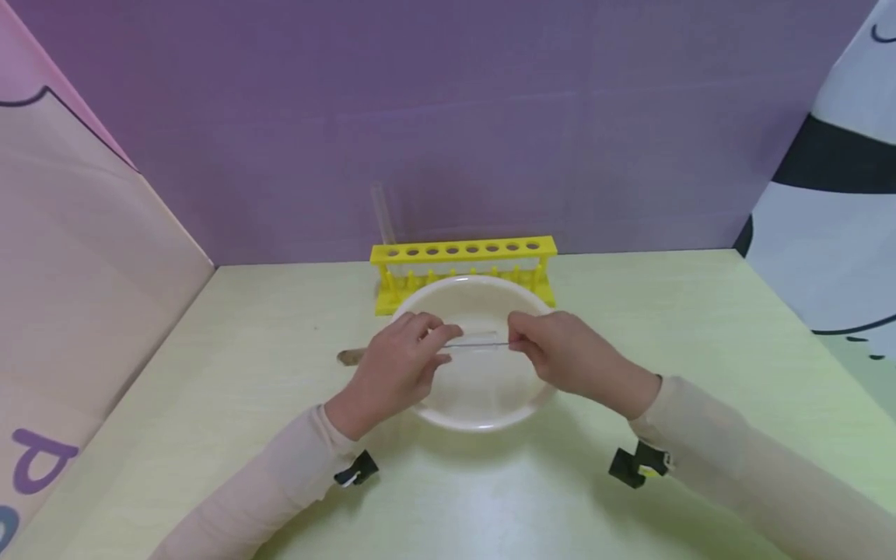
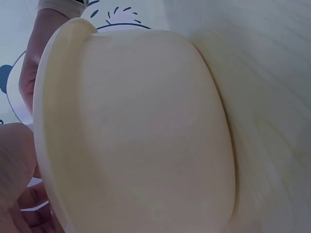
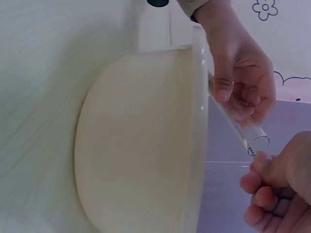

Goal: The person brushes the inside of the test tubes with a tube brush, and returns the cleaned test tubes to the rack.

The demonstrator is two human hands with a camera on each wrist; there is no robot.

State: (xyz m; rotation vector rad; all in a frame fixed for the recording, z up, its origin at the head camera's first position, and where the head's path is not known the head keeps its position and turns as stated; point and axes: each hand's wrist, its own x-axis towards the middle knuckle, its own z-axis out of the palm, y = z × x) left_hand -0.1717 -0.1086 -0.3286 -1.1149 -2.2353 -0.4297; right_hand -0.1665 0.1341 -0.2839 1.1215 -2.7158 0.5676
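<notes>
Over a cream basin [image 1: 483,404], my left hand [image 1: 395,369] grips a clear test tube [image 3: 235,124] lying almost level, its mouth toward the right. My right hand [image 1: 560,350] pinches the thin metal wire [image 1: 483,344] of a test tube brush right at that mouth. Out past the left hand shows a brownish rounded end [image 1: 350,357], which looks like the brush's bristles inside the tube. The middle of the tube is hidden by the left fingers. In the left wrist view the basin's wall [image 2: 146,126] covers most of the work.
Behind the basin stands a yellow test tube rack [image 1: 462,250], with another clear test tube [image 1: 383,214] leaning in its leftmost hole. The pale wooden table [image 1: 280,327] meets a purple back wall [image 1: 448,117], and printed cloth panels [image 1: 84,233] rise at both sides.
</notes>
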